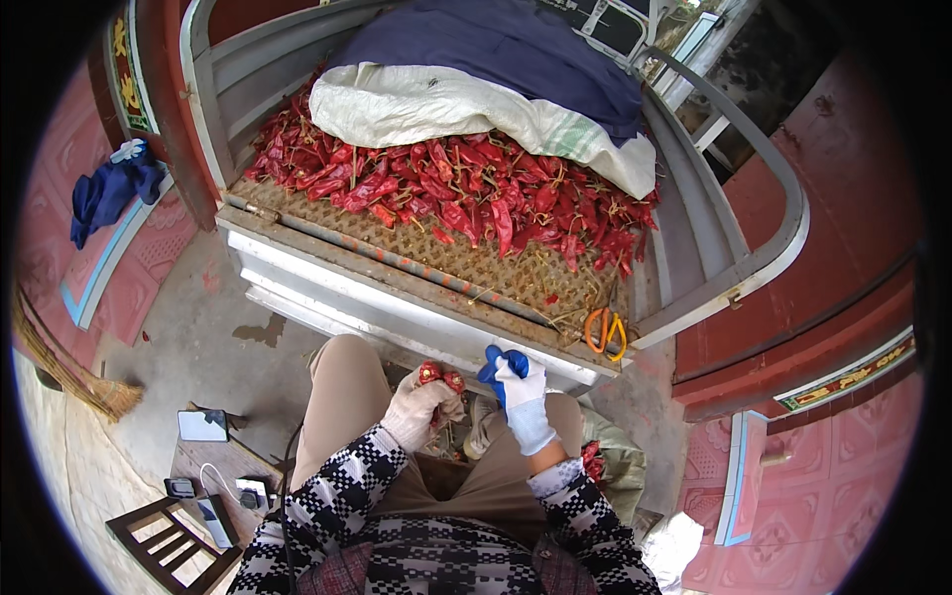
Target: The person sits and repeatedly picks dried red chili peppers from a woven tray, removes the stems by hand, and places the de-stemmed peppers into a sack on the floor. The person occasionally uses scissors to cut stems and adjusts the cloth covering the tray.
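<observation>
Head view: left hand (421, 407), gloved, fingers closed round small bunch of dried red chillies (440, 376) above lap, glossy, wrinkled. Right hand (521, 392), blue-white glove, fingers pinched shut, whether on anything, cannot tell. Chilli heap (466, 193) on cart bed (476, 263), white sack (466, 109) atop. Orange-handled scissors (605, 330) at bed's right corner. Red-gold sign strip (848, 377) on right wall.

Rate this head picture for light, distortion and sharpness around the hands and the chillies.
Head view: soft, even daylight, no hard shadows or glare; the fisheye bends the cart's grey rail and blacks out the corners; the red chillies read crisp, as do the left hand holding chillies and the gloved right hand.
</observation>
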